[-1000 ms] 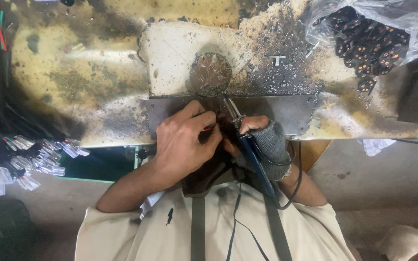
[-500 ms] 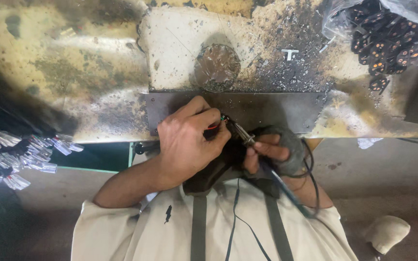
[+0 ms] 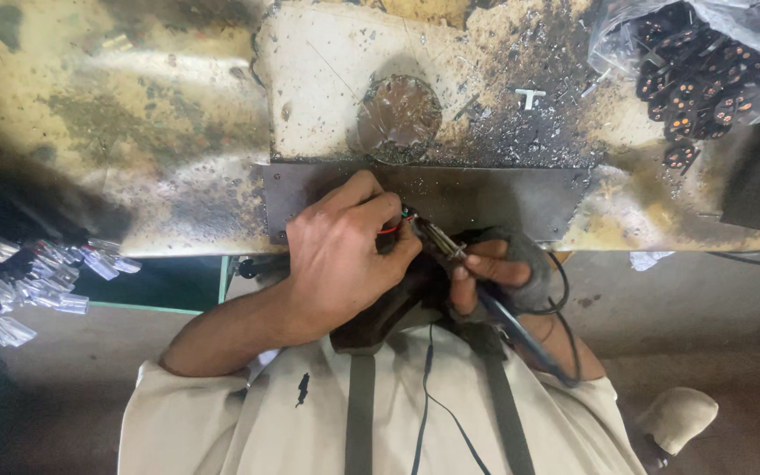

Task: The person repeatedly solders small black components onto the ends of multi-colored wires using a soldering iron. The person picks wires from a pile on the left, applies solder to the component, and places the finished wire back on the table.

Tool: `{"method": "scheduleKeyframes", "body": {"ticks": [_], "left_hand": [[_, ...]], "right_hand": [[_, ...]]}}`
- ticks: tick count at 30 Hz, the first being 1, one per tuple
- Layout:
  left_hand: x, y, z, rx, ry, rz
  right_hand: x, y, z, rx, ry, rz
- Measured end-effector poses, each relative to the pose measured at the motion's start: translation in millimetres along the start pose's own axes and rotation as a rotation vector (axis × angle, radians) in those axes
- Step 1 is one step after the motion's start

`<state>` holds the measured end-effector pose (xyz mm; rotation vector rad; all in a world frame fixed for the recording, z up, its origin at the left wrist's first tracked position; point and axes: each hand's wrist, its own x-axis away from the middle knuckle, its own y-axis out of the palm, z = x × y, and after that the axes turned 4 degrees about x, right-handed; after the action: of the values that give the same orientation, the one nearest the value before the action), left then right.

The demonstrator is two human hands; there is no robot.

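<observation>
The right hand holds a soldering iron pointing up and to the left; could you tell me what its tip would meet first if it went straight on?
The right hand aims the soldering iron at the left hand. Its tip would first meet the small red-wired part pinched in the left fingers, apparently almost touching, though depth is unclear.

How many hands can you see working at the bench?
2. The left hand pinches a small red-wired part at the bench edge; the right hand, partly gloved, holds a soldering iron beside it.

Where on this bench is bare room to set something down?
Bare: the stained top left of the dark metal plate. Crowded: the bag of black parts at far right, and the near edge where the left hand and right hand hold the soldering iron.
</observation>
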<state>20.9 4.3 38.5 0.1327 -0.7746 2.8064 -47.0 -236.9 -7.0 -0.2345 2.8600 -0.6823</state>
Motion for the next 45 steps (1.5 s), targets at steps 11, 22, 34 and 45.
{"method": "scheduleKeyframes", "body": {"ticks": [11, 22, 34, 45], "left_hand": [[-1, 0, 2, -0.020, -0.022, -0.016], [0, -2, 1, -0.024, -0.025, -0.044], [0, -3, 2, -0.037, -0.028, -0.057], [0, -4, 3, -0.029, -0.029, -0.062]], "right_hand": [[-3, 0, 0, 0.131, -0.235, -0.085], [-11, -10, -4, 0.018, -0.138, -0.237], [2, -9, 6, 0.109, -0.280, -0.204], [0, -1, 10, -0.005, -0.280, -0.131]]}}
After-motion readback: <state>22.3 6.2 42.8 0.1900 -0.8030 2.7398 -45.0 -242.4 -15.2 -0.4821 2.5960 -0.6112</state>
